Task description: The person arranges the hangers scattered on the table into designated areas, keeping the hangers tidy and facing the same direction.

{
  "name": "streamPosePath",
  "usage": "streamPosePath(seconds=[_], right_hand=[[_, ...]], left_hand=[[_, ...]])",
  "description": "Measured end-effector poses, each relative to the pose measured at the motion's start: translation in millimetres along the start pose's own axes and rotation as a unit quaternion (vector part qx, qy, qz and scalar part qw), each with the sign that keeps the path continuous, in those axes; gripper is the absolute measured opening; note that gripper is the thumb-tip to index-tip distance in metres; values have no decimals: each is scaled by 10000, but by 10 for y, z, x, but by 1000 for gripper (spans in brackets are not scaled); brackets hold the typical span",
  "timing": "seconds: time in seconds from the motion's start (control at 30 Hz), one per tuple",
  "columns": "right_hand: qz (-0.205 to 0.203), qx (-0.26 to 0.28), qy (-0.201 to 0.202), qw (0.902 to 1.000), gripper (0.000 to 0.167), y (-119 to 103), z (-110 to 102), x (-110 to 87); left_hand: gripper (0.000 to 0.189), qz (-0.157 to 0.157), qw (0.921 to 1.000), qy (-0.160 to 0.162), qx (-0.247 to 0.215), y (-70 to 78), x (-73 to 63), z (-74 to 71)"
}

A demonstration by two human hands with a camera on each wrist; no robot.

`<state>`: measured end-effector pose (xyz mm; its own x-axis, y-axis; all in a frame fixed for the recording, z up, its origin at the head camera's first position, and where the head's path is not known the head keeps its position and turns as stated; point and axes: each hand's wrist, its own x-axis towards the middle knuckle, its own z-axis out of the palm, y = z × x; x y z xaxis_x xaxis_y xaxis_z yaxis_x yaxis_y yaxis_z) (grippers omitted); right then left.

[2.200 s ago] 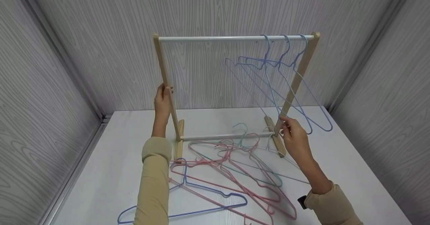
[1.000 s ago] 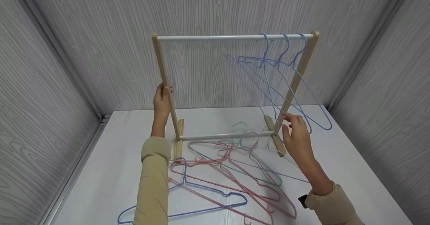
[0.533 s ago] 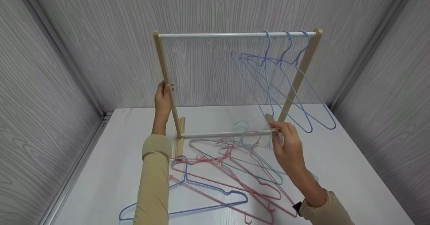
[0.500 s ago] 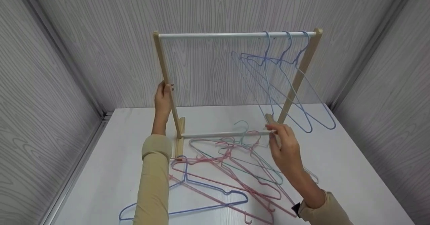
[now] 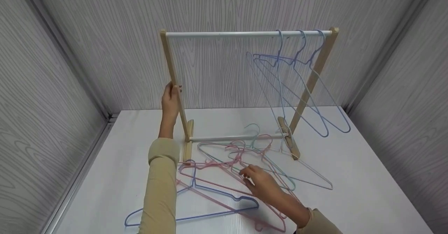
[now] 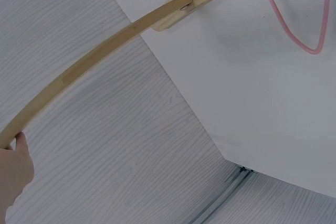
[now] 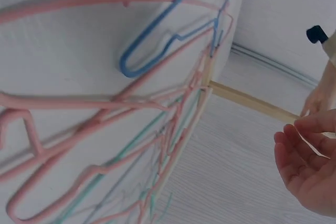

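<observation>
My left hand grips the left wooden post of a small clothes rack about halfway up; the left wrist view shows the thumb against that post. Over the pile of loose hangers on the table is my right hand, its fingers loosely curved. Nothing shows between those fingers in the right wrist view, where the hand appears apart from the hangers. Below and around it lie pink hangers, a green hanger and a blue hanger. Three blue hangers hang by their hooks at the right end of the white top rod.
A pale hanger lies by the rack's right wooden foot. A lower white rod joins the posts near the white table. Wood-grain panels close in the back and both sides.
My right hand has left the bottom corner of a hanging blue hanger, passed by the lower rod's right end, and moved down-left over the loose hangers. The left hand keeps its grip on the post.
</observation>
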<state>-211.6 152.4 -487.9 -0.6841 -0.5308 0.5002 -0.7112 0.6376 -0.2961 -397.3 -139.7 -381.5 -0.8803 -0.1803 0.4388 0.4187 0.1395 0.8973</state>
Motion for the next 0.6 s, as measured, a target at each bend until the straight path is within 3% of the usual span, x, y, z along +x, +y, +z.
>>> streamPosePath(seconds=[0.13, 0.27, 0.37, 0.6], right_hand=[[160, -217, -1161, 9929, 18, 21, 209, -127], [273, -613, -1915, 9792, 21, 8, 352, -215], [219, -887, -2083, 9738, 25, -17, 424, -247], [-427, -1399, -1955, 9697, 27, -52, 525, -312]], left_hand=[[41, -10, 10000, 3, 35, 13, 10, 5], [41, -32, 10000, 49, 18, 6, 11, 11], [39, -26, 9999, 106, 0, -5, 14, 14], [40, -115, 9999, 63, -52, 10, 27, 14]])
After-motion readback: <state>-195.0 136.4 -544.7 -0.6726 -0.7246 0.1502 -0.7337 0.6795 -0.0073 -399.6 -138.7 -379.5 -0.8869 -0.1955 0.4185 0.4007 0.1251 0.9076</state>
